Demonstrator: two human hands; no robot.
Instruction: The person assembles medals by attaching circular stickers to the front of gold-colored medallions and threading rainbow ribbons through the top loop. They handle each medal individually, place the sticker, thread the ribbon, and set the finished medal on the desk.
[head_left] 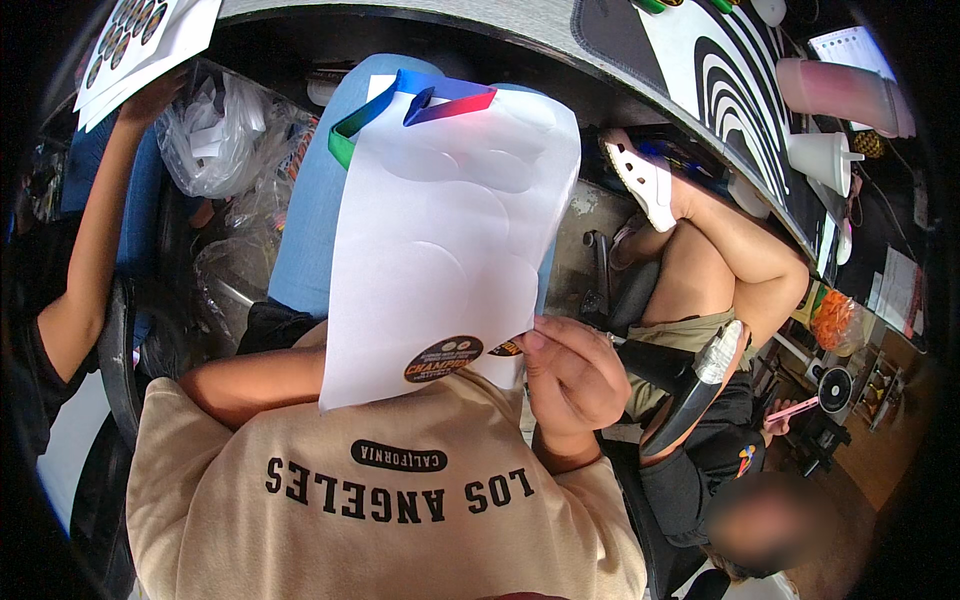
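Right hand (572,375): raised before the chest, fingers curled shut on the lower right edge of a white sticker sheet (450,250), thumb pressed flat across the sheet's front. Sheet held upright and slightly tilted, mostly stripped, with pale outlines of removed round stickers over its face. One dark round sticker (443,358) left near the bottom edge; a second, partly covered by the thumb, at the lower right corner. Left hand: hidden behind the sheet; finger state cannot be told. Left forearm (255,380) bare, lying across the chest and running under the sheet's lower left corner. Beige printed shirt (380,510) below both arms.

Behind the sheet's top edge: a light blue bag (312,200) with a ribbon handle (420,100) shading green through blue to red. Left of the bag: crumpled clear plastic bags (215,135). Far left: another person's arm (95,240) raised to a sheet of round stickers (140,35). Right side: another seated person's bare legs (720,260), one foot in a white clog (640,175) propped below the desk edge (560,45). On the desk's right end: a white lidded cup (822,160).
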